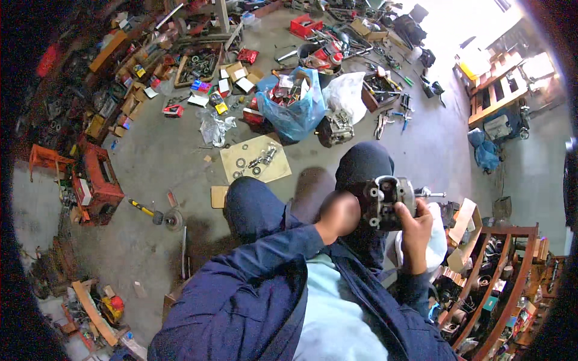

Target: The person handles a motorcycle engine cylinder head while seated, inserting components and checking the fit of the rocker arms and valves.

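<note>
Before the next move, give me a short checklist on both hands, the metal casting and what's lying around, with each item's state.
1. Right hand gripping the metal casting: ok, thumb over its near side.
2. Casting supported by the right knee: cannot tell; it appears over that leg, but contact is unclear.
3. Left hand empty: cannot tell, the hand is blurred.
4. Loose metal parts on the tan sheet: ok, they lie on it.
5. Yellow-handled tool off the floor: not ok, it lies there at the person's left.
</note>
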Demonstrator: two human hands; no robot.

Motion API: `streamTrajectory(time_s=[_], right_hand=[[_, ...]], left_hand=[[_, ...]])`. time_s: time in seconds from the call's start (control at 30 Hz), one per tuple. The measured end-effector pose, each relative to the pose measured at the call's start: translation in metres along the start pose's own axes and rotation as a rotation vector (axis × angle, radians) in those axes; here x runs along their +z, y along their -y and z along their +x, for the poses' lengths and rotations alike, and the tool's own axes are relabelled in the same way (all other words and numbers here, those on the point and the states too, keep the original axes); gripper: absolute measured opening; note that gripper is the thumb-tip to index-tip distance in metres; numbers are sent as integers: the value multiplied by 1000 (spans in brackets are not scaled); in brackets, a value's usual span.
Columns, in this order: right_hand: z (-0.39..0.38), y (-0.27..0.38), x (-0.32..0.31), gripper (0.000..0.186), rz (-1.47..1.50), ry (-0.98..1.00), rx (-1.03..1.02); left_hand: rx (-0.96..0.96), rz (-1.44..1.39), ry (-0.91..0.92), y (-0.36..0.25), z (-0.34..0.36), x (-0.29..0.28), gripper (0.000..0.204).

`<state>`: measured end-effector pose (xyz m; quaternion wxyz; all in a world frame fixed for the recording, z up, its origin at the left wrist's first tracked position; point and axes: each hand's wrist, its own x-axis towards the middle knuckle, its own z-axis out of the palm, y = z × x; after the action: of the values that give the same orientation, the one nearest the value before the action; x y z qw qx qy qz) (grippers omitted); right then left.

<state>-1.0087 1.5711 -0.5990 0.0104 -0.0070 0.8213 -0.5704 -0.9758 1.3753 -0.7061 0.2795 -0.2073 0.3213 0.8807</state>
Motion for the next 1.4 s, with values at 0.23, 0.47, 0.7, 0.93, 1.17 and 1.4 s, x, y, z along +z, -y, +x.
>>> streamTrajectory(time_s=[0.23, 0.47, 0.7, 0.93, 1.17, 1.4], right_hand=[[-34, -8, 7, 23, 337, -179, 190], [-26, -16, 6, 24, 142, -73, 144], [-28, -16, 13, 24, 200, 19, 157], [-23, -23, 15, 25, 173, 13, 168], [-15, -40, 14, 32, 289, 61, 179], [10, -45, 10, 34, 181, 128, 113]], left_hand=[[299, 259, 198, -6, -20, 1, 9], [845, 732, -71, -57, -18, 20, 18], [1119, 1261, 15, -77, -15, 56, 23], [934, 1448, -126, -75, -31, 71, 28], [798, 1881, -422, -66, -19, 89, 21], [771, 1749, -382, -70, -4, 77, 23]])
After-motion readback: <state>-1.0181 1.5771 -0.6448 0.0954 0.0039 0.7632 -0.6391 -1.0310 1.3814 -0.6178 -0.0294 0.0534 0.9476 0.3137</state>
